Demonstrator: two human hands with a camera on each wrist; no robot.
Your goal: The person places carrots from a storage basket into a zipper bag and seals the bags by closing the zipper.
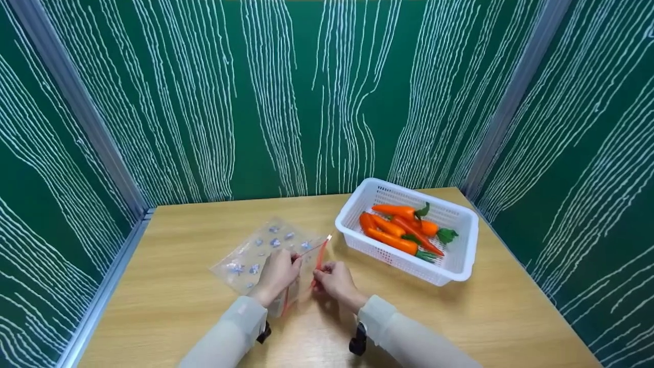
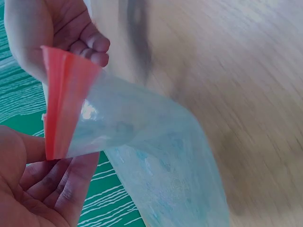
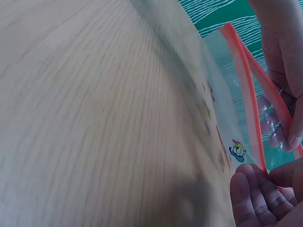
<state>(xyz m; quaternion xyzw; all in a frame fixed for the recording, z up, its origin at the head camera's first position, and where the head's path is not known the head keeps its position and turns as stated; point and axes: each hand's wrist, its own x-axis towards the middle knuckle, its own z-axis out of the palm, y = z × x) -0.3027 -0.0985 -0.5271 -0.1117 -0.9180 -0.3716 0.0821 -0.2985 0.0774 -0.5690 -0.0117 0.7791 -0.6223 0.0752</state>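
A clear zip bag [image 1: 255, 250] with small printed figures and a red zip edge [image 1: 323, 251] lies partly on the table, its mouth raised. My left hand [image 1: 281, 271] pinches one side of the mouth between thumb and fingers. The other side is gripped by my right hand [image 1: 334, 281], with the thumb against the red strip. In the right wrist view the two red strips stand apart, with a gap between them. A printed cartoon figure [image 3: 237, 151] shows on the film near my right fingertips. The left wrist view shows the clear film [image 2: 165, 137] bending down from the strip.
A white plastic basket [image 1: 352, 239] stands at the right rear of the wooden table [image 1: 179, 286]. Several orange carrots [image 1: 393, 243] with green tops lie in it. Green panels [image 1: 317, 128] with white streaks surround the table at the back and sides.
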